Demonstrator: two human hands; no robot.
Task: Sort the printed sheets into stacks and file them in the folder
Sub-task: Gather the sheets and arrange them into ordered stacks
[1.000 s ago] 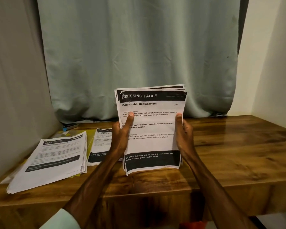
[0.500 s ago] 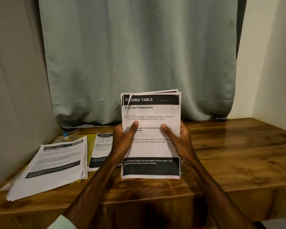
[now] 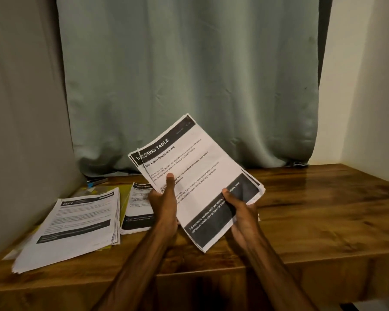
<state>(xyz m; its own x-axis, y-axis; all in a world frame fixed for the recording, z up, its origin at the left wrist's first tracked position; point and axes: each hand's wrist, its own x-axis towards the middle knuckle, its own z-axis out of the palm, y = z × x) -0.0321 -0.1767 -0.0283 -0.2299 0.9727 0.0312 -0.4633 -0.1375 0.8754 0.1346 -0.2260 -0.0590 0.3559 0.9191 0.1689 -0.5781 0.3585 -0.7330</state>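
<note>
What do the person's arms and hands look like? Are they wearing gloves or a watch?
No gloves and no watch. The left hand and right hand are bare, and no rings show on the fingers. Both forearms are bare too; no sleeve shows in this view.

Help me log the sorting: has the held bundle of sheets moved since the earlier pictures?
Yes. The bundle of sheets has turned counterclockwise: its bottom edge, earlier parallel to the front edge of the table, now slants up to the right.
</note>
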